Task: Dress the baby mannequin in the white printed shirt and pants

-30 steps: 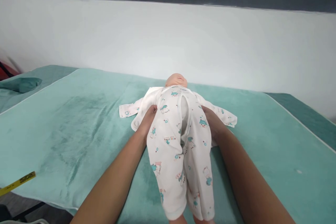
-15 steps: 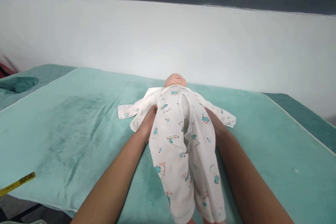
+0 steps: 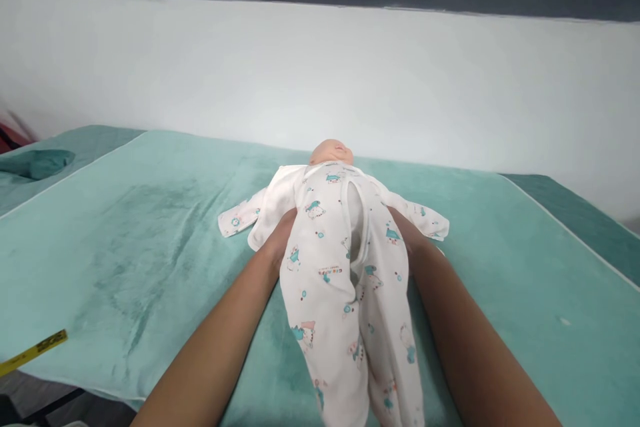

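A baby doll [image 3: 330,151] lies on its back, its head toward the wall. White printed trousers [image 3: 325,293] cover its legs and reach up over its front to the neck. Under them a white printed baby jacket [image 3: 275,193] is spread, with both sleeves stretched out sideways. My left hand [image 3: 286,230] is at the left side of the trousers, its fingers hidden behind the cloth. On the other side my right hand [image 3: 403,230] reaches in behind the trousers near the right sleeve, its fingers likewise out of sight. What either hand grips cannot be seen.
A green padded cover [image 3: 150,267] lies beneath the doll, and a white wall [image 3: 320,73] rises behind it. Yellow tape [image 3: 35,351] with dark print shows at the lower left. Folded green cloth [image 3: 37,163] lies at the far left.
The trousers have shifted slightly left and down, and the doll's feet have slipped out of view at the bottom. The left sleeve's cuff has moved a little outward and down.
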The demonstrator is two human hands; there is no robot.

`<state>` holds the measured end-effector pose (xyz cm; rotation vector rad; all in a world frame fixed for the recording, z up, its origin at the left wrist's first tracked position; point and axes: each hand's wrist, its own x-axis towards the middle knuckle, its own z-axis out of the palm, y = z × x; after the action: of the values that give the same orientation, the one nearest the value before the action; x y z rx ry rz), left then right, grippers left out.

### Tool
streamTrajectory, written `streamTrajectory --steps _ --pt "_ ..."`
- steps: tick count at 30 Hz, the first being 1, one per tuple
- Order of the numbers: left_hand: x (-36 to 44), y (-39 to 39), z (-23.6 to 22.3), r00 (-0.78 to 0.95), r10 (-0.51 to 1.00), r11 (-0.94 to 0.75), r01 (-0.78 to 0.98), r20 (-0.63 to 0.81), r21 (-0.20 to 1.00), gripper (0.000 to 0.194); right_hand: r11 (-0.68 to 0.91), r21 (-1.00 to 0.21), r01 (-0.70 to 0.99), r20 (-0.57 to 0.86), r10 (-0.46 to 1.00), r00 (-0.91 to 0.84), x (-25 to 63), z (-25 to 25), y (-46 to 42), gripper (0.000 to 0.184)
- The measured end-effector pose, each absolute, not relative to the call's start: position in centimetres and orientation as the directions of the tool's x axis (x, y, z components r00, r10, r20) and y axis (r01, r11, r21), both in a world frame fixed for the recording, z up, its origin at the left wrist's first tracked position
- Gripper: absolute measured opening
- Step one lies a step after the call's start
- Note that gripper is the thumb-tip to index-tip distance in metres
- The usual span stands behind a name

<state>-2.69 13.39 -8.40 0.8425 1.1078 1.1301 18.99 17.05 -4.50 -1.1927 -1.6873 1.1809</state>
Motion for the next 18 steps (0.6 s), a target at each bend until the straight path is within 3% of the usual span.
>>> streamTrajectory --steps 6,10,14,18 --pt "-2.4 13.0 -7.5 0.012 0.964 0.26 -0.277 -0.267 0.925 0.024 0.203 -0.922 0.329 0.098 0.946 -0.309 18.9 -5.3 17.8 0.023" --pt "-1.8 12.6 -6.9 0.036 0.969 0.243 -0.323 -0.245 0.914 0.036 0.206 -0.903 0.378 0.083 0.945 -0.317 19.6 -6.9 19.0 0.028" --pt "-1.5 12.7 -6.9 -0.007 0.966 0.236 -0.399 -0.26 0.886 0.044 0.195 -0.852 0.486 0.099 0.971 -0.216 19.8 -7.7 18.8 0.027" --pt "-1.4 12.7 -6.9 -0.023 0.961 0.238 -0.44 -0.276 0.866 0.041 0.149 -0.841 0.519 0.098 0.987 -0.124 19.5 -7.8 18.1 0.019"
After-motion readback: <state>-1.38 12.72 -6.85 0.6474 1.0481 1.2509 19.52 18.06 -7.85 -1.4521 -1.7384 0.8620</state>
